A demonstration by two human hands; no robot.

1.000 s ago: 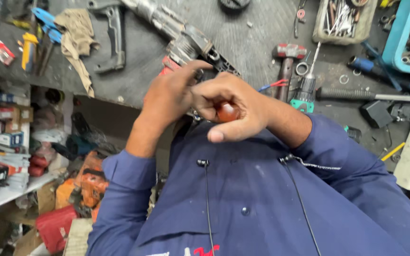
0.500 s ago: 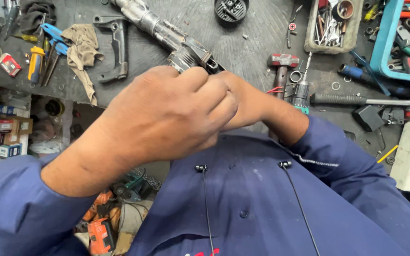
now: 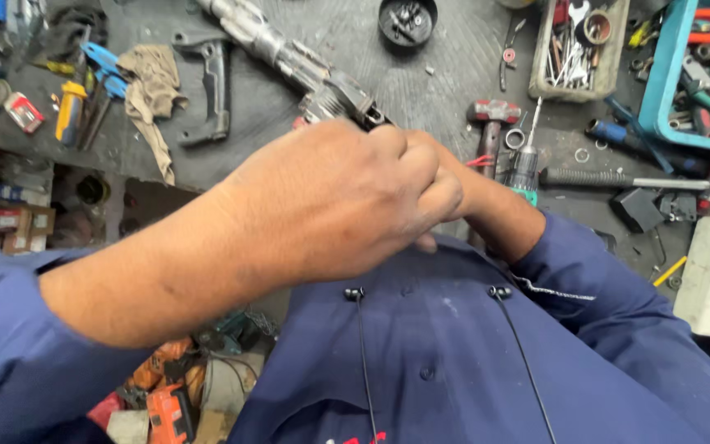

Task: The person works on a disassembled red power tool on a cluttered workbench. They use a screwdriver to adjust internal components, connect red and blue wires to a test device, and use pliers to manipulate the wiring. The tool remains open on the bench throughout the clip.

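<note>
My left hand [image 3: 330, 197] fills the middle of the head view, fingers curled into a fist close to my chest. It covers most of my right hand [image 3: 474, 193], of which only the wrist and the back edge show. Whatever sits between the two hands is hidden. Just beyond my knuckles lies a long grey metal power-tool body [image 3: 289, 57], running diagonally across the dark workbench [image 3: 421, 90], its near end touching or just under my fingers. Both arms are in blue sleeves.
On the bench lie a black handle housing [image 3: 215, 90], a tan rag [image 3: 154, 90], blue pliers [image 3: 100, 62], a red hammer [image 3: 491, 115], a black-handled screwdriver [image 3: 610, 179], a round black dish [image 3: 407, 20], a grey tray of bits [image 3: 573, 49] and a blue bin [image 3: 675, 74]. Orange tools [image 3: 170, 411] sit below.
My left hand has come up and over the right, hiding the reddish round handle the right hand gripped a second ago. The view has closed in on the hands.
</note>
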